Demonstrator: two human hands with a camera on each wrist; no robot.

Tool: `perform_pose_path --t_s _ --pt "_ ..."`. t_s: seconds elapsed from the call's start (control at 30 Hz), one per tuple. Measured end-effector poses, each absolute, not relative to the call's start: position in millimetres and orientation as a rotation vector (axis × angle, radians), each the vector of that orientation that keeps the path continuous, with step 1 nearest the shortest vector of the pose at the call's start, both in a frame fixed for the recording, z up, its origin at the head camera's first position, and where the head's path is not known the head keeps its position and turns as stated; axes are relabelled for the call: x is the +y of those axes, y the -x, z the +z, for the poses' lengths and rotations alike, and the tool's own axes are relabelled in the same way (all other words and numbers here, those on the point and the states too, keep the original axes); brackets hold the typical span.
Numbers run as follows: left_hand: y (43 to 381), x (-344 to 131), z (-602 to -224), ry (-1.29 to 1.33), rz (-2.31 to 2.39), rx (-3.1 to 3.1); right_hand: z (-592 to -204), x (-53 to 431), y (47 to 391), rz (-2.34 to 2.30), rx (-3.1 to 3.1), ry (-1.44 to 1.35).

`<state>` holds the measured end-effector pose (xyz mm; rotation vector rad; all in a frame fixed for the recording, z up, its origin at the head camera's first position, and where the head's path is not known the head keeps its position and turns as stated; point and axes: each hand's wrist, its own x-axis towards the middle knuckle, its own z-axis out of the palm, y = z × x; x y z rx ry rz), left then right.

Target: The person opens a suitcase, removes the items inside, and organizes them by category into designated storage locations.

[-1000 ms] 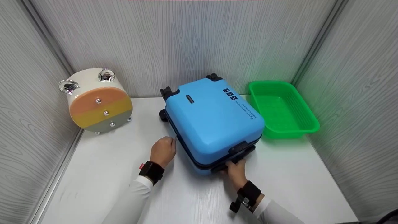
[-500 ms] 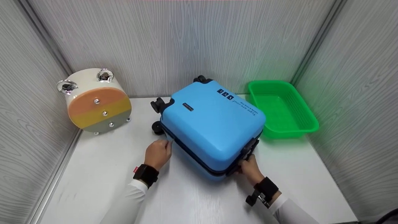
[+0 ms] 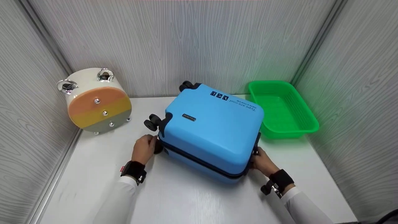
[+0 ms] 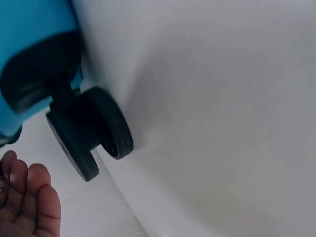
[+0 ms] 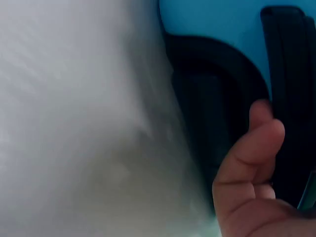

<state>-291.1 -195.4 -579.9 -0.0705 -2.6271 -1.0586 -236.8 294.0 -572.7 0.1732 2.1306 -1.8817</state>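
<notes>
A blue hard-shell suitcase (image 3: 214,127) lies on its broad side, wheels to the left, with a black zipper (image 3: 199,160) running round its edge. My left hand (image 3: 144,149) is at the wheeled corner, its fingers pinching what looks like the zipper pull (image 4: 2,181), mostly hidden. Beside those fingers, in the left wrist view, sits a black double wheel (image 4: 113,123). At the opposite end my right hand (image 3: 264,161) grips the black handle (image 5: 289,64), fingers curled against it in the right wrist view. Part of that grip is hidden by the suitcase.
On the left stands a small round-fronted drawer cabinet (image 3: 99,109) with silver knobs and ring-shaped ears. A green plastic basket (image 3: 306,109) is just beyond the suitcase's right side. Grey wood-grain walls (image 3: 217,40) enclose the white table (image 3: 192,202) at the back and sides.
The suitcase has turned, its wheeled end swinging left and toward me. My left hand has moved left along the seam to the wheeled corner; my right hand has moved right with the handle.
</notes>
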Motion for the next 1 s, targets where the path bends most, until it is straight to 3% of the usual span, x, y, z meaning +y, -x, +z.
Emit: perform_pose_path --t_s 0.23,0.5,0.7,0.83,1.0 --pt "312.2 -206.3 -576.8 0.139 -1.212 -2.656 -570.1 309.6 253.1 -1.783 2.123 -0.021" --pt "312.9 -203.5 -575.9 0.243 -1.233 -2.653 -569.3 322.1 266.4 -1.816 2.105 0.010" --pt "309.9 -218.4 -564.0 0.202 -1.343 -2.685 -567.6 307.8 252.5 -1.852 2.270 -0.158" --pt "306.7 -225.9 -545.9 0.328 -1.411 -2.661 -556.0 294.0 234.6 -1.861 2.510 -0.268" --pt "298.4 -231.1 -524.2 0.503 -1.415 -2.683 -531.1 264.6 207.2 -1.903 2.884 -0.143"
